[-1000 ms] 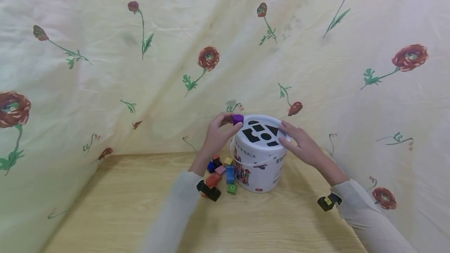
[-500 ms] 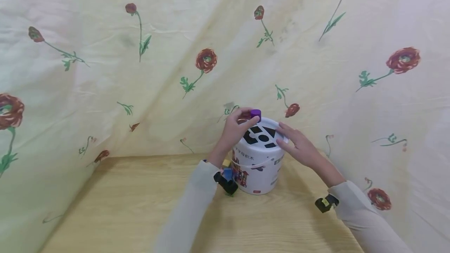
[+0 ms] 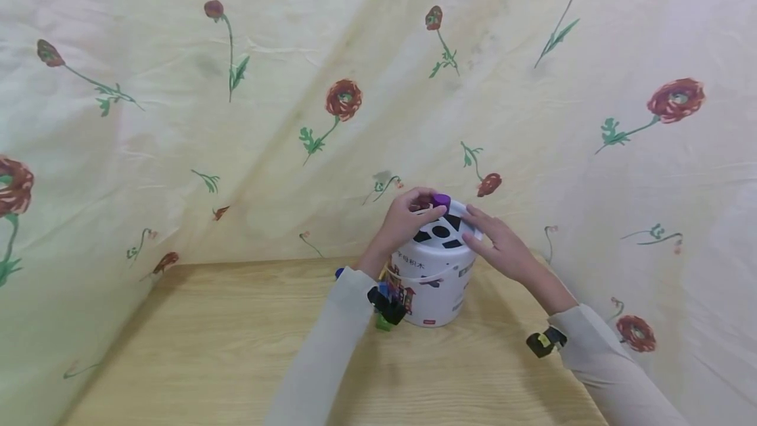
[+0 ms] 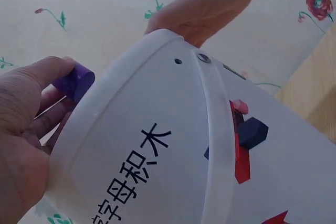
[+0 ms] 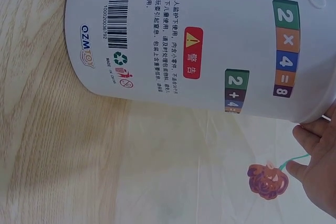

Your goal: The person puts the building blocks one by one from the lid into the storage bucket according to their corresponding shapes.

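Note:
My left hand (image 3: 408, 221) pinches a purple cylindrical block (image 3: 441, 200) between thumb and fingers, close over the lid of a white bucket (image 3: 434, 294). The same purple block (image 4: 79, 81) shows beyond the lid's edge in the left wrist view. Black cut-out shapes, among them a round hole (image 3: 441, 231), mark the lid; the left hand covers some of them. On the lid's right side my right hand (image 3: 501, 246) rests with fairly straight fingers along the rim. In the right wrist view that hand (image 5: 320, 163) touches the bucket's top edge.
Several coloured blocks lie left of the bucket, mostly hidden behind the left wrist; a green block (image 3: 383, 322) shows. The bucket stands on a wooden table (image 3: 236, 347). A flowered cloth (image 3: 266, 169) hangs close behind it. A thin white handle (image 3: 422, 278) loops across the bucket's front.
My left hand has carried the purple block rightward from the lid's left edge to over its far middle. The left forearm now hides most of the loose blocks. The right hand keeps its place.

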`<action>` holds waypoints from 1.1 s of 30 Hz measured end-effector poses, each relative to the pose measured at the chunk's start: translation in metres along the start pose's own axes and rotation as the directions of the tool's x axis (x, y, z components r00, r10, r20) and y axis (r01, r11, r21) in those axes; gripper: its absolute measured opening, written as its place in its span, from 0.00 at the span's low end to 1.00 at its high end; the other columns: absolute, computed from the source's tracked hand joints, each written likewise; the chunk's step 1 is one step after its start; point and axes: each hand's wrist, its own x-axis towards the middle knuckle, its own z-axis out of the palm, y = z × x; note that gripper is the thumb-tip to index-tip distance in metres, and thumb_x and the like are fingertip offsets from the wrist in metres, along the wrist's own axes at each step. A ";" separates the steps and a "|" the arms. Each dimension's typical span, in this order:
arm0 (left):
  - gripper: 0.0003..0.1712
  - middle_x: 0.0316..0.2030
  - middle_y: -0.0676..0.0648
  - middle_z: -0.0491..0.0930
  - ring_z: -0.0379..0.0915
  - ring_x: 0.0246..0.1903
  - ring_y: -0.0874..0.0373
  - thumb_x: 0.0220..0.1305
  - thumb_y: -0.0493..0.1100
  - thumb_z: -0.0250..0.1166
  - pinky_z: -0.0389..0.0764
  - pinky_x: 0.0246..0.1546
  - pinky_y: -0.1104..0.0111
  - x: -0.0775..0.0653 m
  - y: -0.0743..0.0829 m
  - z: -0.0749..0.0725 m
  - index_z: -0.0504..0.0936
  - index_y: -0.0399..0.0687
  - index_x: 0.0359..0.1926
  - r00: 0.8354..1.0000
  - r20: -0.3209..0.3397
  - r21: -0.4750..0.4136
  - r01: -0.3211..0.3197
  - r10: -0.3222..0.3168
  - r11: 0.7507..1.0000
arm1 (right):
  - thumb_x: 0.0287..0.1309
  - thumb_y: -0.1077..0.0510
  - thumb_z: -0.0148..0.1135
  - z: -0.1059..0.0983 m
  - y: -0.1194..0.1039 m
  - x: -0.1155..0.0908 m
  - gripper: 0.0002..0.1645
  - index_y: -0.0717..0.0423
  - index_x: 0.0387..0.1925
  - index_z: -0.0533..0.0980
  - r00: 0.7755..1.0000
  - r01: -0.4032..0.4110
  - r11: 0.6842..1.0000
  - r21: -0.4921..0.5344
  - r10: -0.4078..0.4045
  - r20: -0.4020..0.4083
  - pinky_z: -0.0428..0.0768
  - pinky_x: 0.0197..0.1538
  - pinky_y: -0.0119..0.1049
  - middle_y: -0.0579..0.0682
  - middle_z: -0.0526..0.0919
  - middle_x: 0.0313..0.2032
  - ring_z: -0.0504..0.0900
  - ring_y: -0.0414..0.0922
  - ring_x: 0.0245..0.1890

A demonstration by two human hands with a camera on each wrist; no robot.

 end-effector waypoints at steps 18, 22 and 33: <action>0.19 0.47 0.50 0.86 0.79 0.47 0.58 0.64 0.48 0.73 0.83 0.50 0.65 -0.008 0.000 0.000 0.84 0.52 0.54 0.998 0.045 0.086 0.045 -0.049 0.995 | 0.75 0.43 0.50 -0.001 -0.005 -0.003 0.36 0.55 0.76 0.62 1.000 -0.016 1.000 0.013 0.016 -0.005 0.54 0.70 0.75 0.58 0.54 0.80 0.53 0.68 0.77; 0.17 0.44 0.52 0.85 0.78 0.44 0.59 0.62 0.48 0.74 0.83 0.47 0.66 -0.008 -0.001 0.001 0.86 0.52 0.51 0.997 0.050 0.113 0.046 -0.052 0.993 | 0.75 0.44 0.51 -0.001 -0.004 -0.004 0.35 0.55 0.76 0.63 1.000 -0.006 1.000 0.016 0.006 -0.007 0.54 0.70 0.75 0.58 0.54 0.80 0.54 0.68 0.77; 0.16 0.42 0.52 0.84 0.77 0.42 0.59 0.62 0.47 0.74 0.82 0.45 0.68 -0.007 0.000 0.002 0.86 0.52 0.50 0.995 0.066 0.165 0.060 -0.072 0.984 | 0.75 0.44 0.50 0.000 -0.002 -0.003 0.35 0.55 0.76 0.63 1.000 0.000 1.000 0.023 0.001 -0.014 0.54 0.70 0.75 0.58 0.53 0.80 0.53 0.67 0.77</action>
